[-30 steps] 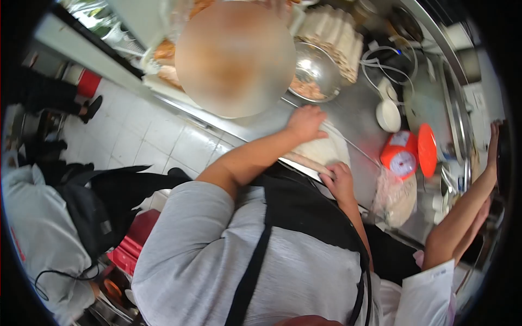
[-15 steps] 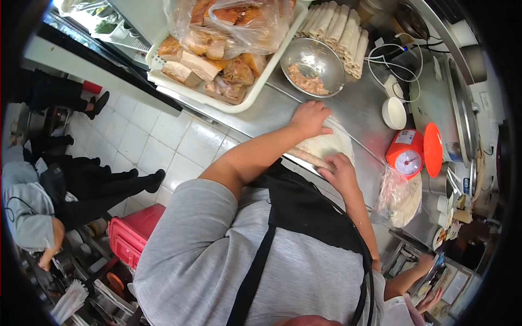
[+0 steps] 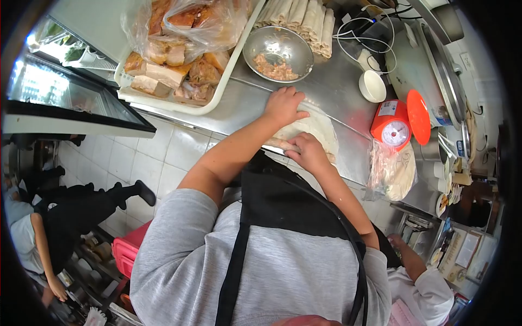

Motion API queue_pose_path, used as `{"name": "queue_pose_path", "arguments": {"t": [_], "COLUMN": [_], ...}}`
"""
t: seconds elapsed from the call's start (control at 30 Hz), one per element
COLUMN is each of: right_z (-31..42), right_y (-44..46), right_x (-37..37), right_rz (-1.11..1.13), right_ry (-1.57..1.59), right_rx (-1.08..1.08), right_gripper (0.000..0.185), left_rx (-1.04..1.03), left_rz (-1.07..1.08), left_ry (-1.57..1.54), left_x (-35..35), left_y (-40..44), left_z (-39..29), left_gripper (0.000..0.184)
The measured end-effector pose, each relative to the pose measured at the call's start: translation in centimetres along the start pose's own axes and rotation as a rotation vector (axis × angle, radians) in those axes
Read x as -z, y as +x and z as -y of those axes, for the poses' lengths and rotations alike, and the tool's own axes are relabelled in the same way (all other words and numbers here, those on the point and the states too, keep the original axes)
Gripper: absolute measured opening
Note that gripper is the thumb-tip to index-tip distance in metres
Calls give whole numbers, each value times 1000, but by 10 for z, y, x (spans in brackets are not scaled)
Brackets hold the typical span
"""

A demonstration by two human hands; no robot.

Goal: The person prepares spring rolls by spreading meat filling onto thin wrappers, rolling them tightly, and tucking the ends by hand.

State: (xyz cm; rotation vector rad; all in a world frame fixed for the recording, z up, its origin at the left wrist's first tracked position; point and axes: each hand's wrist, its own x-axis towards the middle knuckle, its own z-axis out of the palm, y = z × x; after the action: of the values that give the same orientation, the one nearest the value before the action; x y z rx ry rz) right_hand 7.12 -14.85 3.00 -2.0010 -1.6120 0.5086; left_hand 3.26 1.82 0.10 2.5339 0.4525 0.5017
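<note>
A white, thin sheet of wrapper [image 3: 321, 124] lies on the steel counter in front of me. Along its near edge runs a long, thin roll [image 3: 280, 143], parallel to the counter's front. My right hand [image 3: 311, 153] bends its fingers over this roll near the middle. Farther back, my left hand [image 3: 285, 107] rests on the sheet's left side, fingers stretched out and thumb apart. Beyond it stands a steel bowl [image 3: 251, 50] with pinkish minced filling [image 3: 274, 68] at its bottom. A pile of finished-looking long pale rolls [image 3: 304, 19] lies behind the bowl.
A white tray [image 3: 209, 103] of cooked meat pieces and plastic bags stands at the left. To the right are a white bowl [image 3: 372, 87], a red scale [image 3: 392, 124], a red lid [image 3: 418, 117] and bagged wrappers [image 3: 399, 173]. Other people stand at left and lower right.
The view has shifted, so the counter appears farther left and up. Both hands remain at the sheet and roll. A glass door at left shows more; the people nearby have moved.
</note>
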Motion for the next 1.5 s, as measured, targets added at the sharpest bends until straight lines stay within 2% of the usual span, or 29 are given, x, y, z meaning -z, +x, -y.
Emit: {"name": "queue_pose_path", "arguments": {"t": [0.07,0.17,0.27,0.33,0.43,0.6,0.67,0.7,0.8,0.9,1.0,1.03,1.13,1.27,1.5], "right_z": [2,11,15,13,3,-35,-42,-42,-48,-54,-41,-36,-45,-57,-38], "right_y": [0,9,12,8,-15,-68,-71,-71,-62,-56,-44,-38,-29,-21,24], "right_x": [3,6,-7,-10,3,26,31,32,39,43,41,44,38,49,40], "right_rz": [33,25,-20,-81,-135,-266,-216,-194,-153,-40,-248,-232,-74,88,241], "right_ry": [-16,-24,-44,-62,-166,-267,-226,-202,251,-108,-223,-177,-114,-32,-106], "right_rx": [-8,24,21,25,-4,-95,-134,-156,-478,-296,-83,1,56,83,217], "right_gripper": [28,29,29,28,31,28,26,25,26,27,26,24,25,26,31], "left_rx": [-16,-41,-302,-212,-165,-140,-122,-110,-111,-154,-161,-155,-118,-131,-66], "left_rz": [12,60,197,385,275,221,188,156,130,120,114,118,73,175,107], "left_ry": [-37,-477,-315,-268,-176,-84,-62,-62,-23,23,55,65,123,66,-24], "left_x": [-2,10,47,59,55,52,49,48,48,49,53,53,40,34,25], "left_y": [1,5,-30,-63,-92,-94,-95,-95,-91,-88,-80,-78,-76,-75,-72], "left_z": [4,18,14,-2,-9,-13,-13,-13,-11,-11,-15,-19,-30,-46,-39], "left_gripper": [41,35,32,32,34,35,33,32,28,26,24,23,31,34,30]}}
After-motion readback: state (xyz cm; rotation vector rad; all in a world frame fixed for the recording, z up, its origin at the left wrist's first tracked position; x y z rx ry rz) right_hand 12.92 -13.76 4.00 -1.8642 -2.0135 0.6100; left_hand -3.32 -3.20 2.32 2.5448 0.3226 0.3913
